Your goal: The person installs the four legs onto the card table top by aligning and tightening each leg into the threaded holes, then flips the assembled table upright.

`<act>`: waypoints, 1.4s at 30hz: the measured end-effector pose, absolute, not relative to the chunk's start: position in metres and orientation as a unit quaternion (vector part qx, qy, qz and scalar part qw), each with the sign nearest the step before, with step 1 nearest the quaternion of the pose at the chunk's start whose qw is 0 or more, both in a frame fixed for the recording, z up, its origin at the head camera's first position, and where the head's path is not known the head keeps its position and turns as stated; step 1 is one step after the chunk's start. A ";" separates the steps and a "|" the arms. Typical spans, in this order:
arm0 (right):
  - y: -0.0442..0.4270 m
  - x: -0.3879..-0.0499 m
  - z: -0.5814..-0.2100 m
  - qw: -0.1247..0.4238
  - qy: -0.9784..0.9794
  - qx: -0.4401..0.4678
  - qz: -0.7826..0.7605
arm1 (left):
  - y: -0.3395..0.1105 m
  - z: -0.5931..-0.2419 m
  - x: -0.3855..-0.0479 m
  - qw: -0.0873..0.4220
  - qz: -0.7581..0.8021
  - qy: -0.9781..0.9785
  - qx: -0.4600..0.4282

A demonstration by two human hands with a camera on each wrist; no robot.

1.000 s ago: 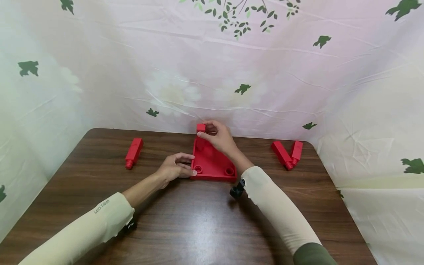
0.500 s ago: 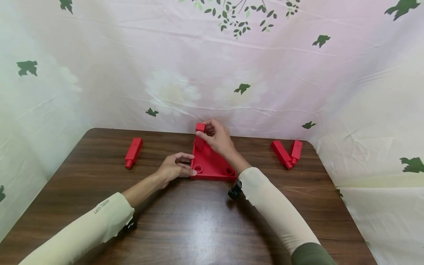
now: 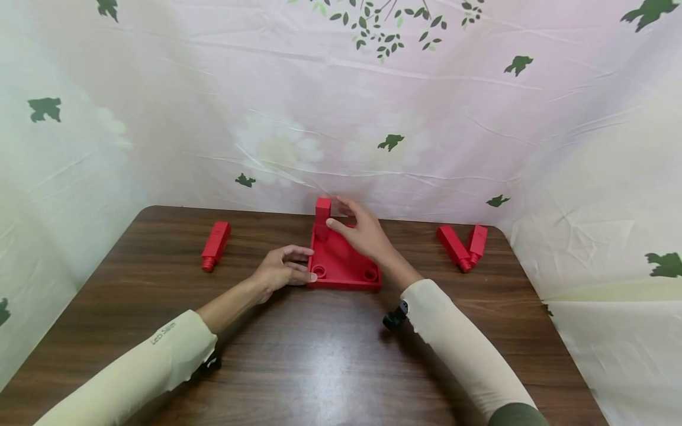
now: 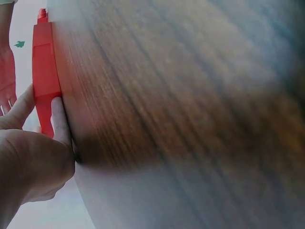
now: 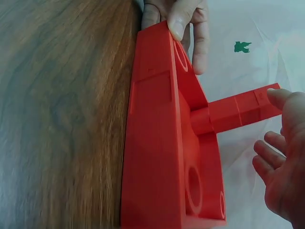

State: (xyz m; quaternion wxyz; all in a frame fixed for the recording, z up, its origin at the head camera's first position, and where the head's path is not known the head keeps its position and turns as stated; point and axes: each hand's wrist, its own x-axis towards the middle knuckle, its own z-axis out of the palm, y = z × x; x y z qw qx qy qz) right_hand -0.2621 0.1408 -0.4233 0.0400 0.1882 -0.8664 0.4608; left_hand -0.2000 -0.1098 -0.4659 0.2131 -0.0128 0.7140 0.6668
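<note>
A red plastic base (image 3: pixel 341 260) with a raised rim and round sockets lies near the table's far edge. One red square post (image 3: pixel 322 214) stands upright in its far left corner. My left hand (image 3: pixel 279 269) holds the base's near left corner, thumb and fingers against the rim. Beside the upright post is my right hand (image 3: pixel 364 232), its fingers spread and apart from it. In the right wrist view the right thumb (image 5: pixel 281 98) lies at the post's top end; whether it touches, I cannot tell. The left wrist view shows the base's side wall (image 4: pixel 44 62) between left fingers.
A loose red post (image 3: pixel 215 245) lies on the left of the brown wooden table (image 3: pixel 288 367). Two more, a longer-looking post (image 3: pixel 453 247) and a second post (image 3: pixel 477 244), lie together on the right. A patterned cloth (image 3: pixel 341 106) hangs behind the table.
The right hand has let go of the upright post and drawn back to the right, its fingers opening. The post stays upright in the base. The left hand has not moved.
</note>
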 end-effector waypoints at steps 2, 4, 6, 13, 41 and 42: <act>0.146 -0.260 -0.422 0.040 -0.869 0.180 0.459 | -0.110 -0.465 -0.200 0.213 0.667 0.714 -0.014; 0.152 -0.258 -0.420 0.042 -0.872 0.176 0.456 | -0.110 -0.465 -0.200 0.212 0.668 0.714 -0.015; 0.159 -0.255 -0.417 0.044 -0.876 0.172 0.448 | -0.110 -0.464 -0.200 0.210 0.668 0.713 -0.017; 0.182 -0.250 -0.414 0.040 -0.887 0.157 0.433 | -0.110 -0.464 -0.200 0.206 0.665 0.718 -0.014; 0.290 -0.227 -0.424 0.036 -0.923 0.067 0.377 | -0.108 -0.463 -0.198 0.212 0.664 0.717 -0.008; 0.294 -0.227 -0.424 0.038 -0.925 0.063 0.374 | -0.108 -0.463 -0.198 0.212 0.662 0.718 -0.005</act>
